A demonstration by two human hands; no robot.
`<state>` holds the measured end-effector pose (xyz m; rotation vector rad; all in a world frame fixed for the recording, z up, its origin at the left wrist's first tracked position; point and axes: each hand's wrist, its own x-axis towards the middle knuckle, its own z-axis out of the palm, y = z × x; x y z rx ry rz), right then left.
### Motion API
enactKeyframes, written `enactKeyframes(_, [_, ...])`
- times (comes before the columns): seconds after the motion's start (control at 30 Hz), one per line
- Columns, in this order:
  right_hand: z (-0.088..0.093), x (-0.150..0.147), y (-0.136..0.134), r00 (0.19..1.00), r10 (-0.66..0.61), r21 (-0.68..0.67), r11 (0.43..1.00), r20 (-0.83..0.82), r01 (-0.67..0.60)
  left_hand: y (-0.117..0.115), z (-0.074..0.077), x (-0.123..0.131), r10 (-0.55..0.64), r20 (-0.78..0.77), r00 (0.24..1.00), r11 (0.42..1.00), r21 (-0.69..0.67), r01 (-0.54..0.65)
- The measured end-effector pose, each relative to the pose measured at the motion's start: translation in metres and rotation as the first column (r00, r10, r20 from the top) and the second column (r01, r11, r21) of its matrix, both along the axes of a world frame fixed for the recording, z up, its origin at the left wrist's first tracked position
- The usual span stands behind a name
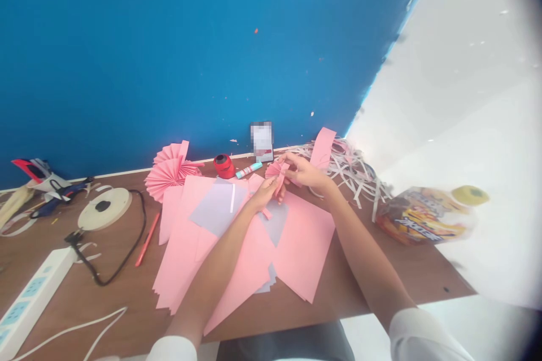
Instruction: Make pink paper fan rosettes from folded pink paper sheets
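Left hand (pixel 263 194) and right hand (pixel 300 170) are nearly closed, fingertips pinching a small piece of pleated pink paper (pixel 274 170) just right of the glue stick (pixel 249 170). I judge I'm shaping its folds; the next move seems to call for a steady pinch. Both hands reach forward and meet, the right bent inward. Pink sheets (pixel 302 237) lie nearer me than the glue stick, pleated fans (pixel 164 177) to its left.
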<state>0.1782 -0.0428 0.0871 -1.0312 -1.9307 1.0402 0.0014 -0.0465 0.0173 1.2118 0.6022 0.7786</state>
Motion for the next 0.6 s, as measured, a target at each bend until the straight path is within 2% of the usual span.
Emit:
enactKeyframes(0.27, [0.0049,0.0013,0.0049,0.993,-0.031,0.128,0.992,0.114,0.016,0.0003,0.0008,0.0025,0.091,-0.116,0.989,0.995,0.056,-0.085])
enactKeyframes(0.6, [0.0091,-0.0007,0.0029,0.974,-0.071,0.189,0.982,0.214,0.03,0.002,-0.0028,0.0027,0.025,-0.111,0.993,0.996,0.089,-0.015])
